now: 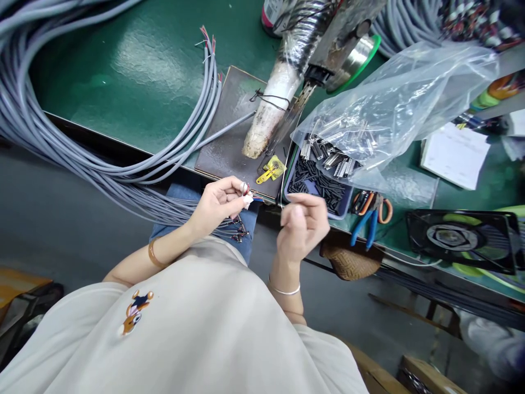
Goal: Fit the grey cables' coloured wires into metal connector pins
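Observation:
My left hand (219,205) is closed in a pinch at the bench's front edge. Thin coloured wires (257,198), red and blue among them, stick out from its fingertips, with a small white piece at the thumb tip. My right hand (301,224) is raised just to the right, fingers curled toward the thumb; what it pinches, if anything, is too small to make out. Beyond it stands a blue tray (342,210) of short black tubes (315,183) and metal connectors (338,164). A soldering iron (305,96) points down between the hands, beside a wrapped tube (273,104).
Grey cables (123,169) sweep across the left bench and over my lap. A yellow clip (268,174) lies on a dark board (221,142). Rightward are a plastic bag (394,115), blue-handled pliers (365,227), a black fan (463,238) and white paper (455,153). A solder spool (353,63) stands behind.

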`<state>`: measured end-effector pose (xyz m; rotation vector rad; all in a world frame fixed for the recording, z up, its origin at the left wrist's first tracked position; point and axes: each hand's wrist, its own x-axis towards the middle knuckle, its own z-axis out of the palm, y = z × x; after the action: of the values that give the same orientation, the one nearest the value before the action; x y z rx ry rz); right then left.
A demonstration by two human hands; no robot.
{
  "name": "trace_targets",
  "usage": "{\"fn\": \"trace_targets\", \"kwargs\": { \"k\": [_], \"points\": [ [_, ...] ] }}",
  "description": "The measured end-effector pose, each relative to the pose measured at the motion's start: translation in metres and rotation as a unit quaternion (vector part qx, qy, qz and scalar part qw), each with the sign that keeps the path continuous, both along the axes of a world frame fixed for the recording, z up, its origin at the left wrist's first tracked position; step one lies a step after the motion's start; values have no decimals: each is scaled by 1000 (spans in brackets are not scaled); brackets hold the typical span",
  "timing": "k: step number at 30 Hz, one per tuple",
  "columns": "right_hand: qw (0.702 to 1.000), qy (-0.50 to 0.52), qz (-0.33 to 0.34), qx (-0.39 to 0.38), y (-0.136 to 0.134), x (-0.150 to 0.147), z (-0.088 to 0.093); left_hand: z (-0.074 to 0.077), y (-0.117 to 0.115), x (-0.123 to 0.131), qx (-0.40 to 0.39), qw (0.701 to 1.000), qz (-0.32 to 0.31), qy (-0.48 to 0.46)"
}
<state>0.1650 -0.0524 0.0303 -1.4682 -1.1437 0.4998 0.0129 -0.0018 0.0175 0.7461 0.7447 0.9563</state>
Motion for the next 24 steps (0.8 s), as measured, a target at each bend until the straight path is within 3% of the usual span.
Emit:
{"fn": "trace_targets", "kwargs": {
  "k": [3, 6, 8, 10, 12, 13, 15, 17, 18, 20, 22, 24],
  "points": [
    [998, -5, -56, 29, 5, 5, 2, -2, 1, 0, -10, 1000, -10, -8],
    [997, -47, -61, 17, 7, 13, 7, -4, 2, -2, -4, 1000, -25, -14],
    [991, -96, -79, 56, 4, 20, 13, -3, 3, -6, 26, 999, -45, -11],
    [967, -146, -133, 160, -2, 26, 24, 4, 4, -10, 102, 991, -89, 11],
    [946, -166, -155, 233, -9, 33, 38, 15, 3, -13, 235, 957, -163, 52],
    [956, -166, -128, 204, -12, 36, 45, 21, 1, -13, 315, 926, -197, 69],
    [985, -157, -39, 65, -17, 42, 56, 30, -4, -8, 447, 861, -221, 103],
    [988, -137, 27, -72, -21, 46, 59, 32, -10, -1, 507, 836, -147, 152],
    [986, -123, 37, -103, -22, 46, 57, 30, -12, 3, 498, 845, -93, 171],
    [990, -110, 15, -91, -23, 46, 46, 20, -12, 8, 392, 902, 7, 180],
    [989, -138, -41, -39, -23, 44, 31, 8, -7, 6, 201, 968, 62, 139],
    [980, -195, -41, -7, -23, 43, 19, -4, 1, -4, 39, 995, 72, 58]
  ]
}}
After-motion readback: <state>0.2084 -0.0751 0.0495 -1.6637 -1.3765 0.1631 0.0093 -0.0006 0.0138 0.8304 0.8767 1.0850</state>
